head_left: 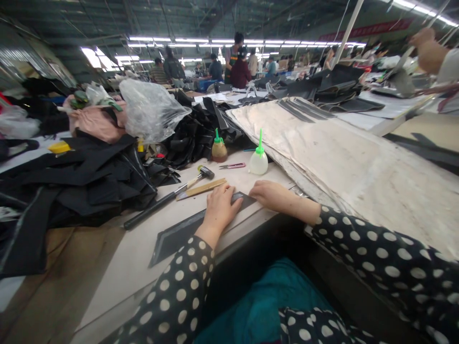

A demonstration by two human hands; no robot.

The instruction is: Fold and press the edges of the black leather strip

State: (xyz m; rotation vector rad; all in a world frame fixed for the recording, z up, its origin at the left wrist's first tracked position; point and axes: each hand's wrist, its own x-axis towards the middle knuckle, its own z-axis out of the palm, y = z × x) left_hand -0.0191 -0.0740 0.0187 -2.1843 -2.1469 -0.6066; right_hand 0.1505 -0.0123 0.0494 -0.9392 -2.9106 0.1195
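Observation:
A flat black strip of material (pixel 182 231) with a paler edge line lies slantwise on the pale worktop. My left hand (pixel 221 209) rests on top of it, fingers stretched forward and thumb apart. At the strip's far right end is my right hand (pixel 269 195), its fingers bent together on the end; the fingertips are partly hidden. Just beyond my left hand lie a wooden stick (pixel 201 189) and a hammer (pixel 172 195) with a black grip. A pink-handled cutter (pixel 233 166) lies further back, between a brown-filled squeeze bottle (pixel 219 152) and a clear one with a green nozzle (pixel 258 162).
Black cut pieces (pixel 89 177) are heaped at the left, with a clear plastic bag (pixel 147 112) and a pink bundle (pixel 95 117) behind. A large pale sheet (pixel 344 148) covers the right side. A co-worker's arm (pixel 428 52) is at the far right.

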